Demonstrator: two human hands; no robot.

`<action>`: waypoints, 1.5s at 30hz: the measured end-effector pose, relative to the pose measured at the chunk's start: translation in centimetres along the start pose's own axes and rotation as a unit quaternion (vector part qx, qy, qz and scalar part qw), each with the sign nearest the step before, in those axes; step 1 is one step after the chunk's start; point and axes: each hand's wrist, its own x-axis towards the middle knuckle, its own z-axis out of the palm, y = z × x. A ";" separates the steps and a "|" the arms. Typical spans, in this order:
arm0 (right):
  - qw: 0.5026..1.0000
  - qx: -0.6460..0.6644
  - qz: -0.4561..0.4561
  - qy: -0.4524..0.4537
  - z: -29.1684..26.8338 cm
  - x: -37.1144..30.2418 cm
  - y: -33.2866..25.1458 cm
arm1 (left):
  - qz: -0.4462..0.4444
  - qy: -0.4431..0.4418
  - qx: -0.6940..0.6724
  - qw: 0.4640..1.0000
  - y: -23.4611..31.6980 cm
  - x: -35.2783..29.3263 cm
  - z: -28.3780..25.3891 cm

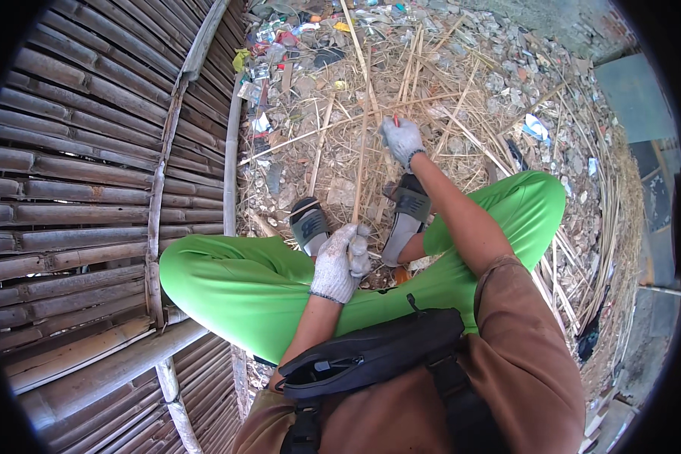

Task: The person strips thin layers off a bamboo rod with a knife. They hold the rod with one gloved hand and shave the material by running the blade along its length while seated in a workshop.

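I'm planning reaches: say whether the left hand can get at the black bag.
Likely yes: the left hand is near the black bag, way seemingly free, though apparently gripping a strip.

Upper limbs seen from above, both hands gloved and both forearms bare. The left hand (pixel 337 268) lies close before the body, fingers curled into a grip, its left forearm (pixel 310 331) angled forward and slightly inward. The right arm (pixel 461 216) extends farther forward and slants leftward, ending in the right hand (pixel 403 141), back uppermost, fingers folded in.
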 end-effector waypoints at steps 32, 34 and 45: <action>0.915 0.261 -0.075 -0.299 -3.2 -14.6 -17.3 | 0.607 -0.192 0.307 0.708 19.2 -1.0 20.8; 0.961 0.097 -0.180 -0.184 -5.2 -15.7 -19.9 | 0.614 -0.210 0.364 0.668 22.4 -3.3 22.8; 0.848 0.393 -0.355 -0.033 -10.0 -15.6 -26.0 | 0.477 -0.275 0.752 0.363 21.6 -1.9 28.0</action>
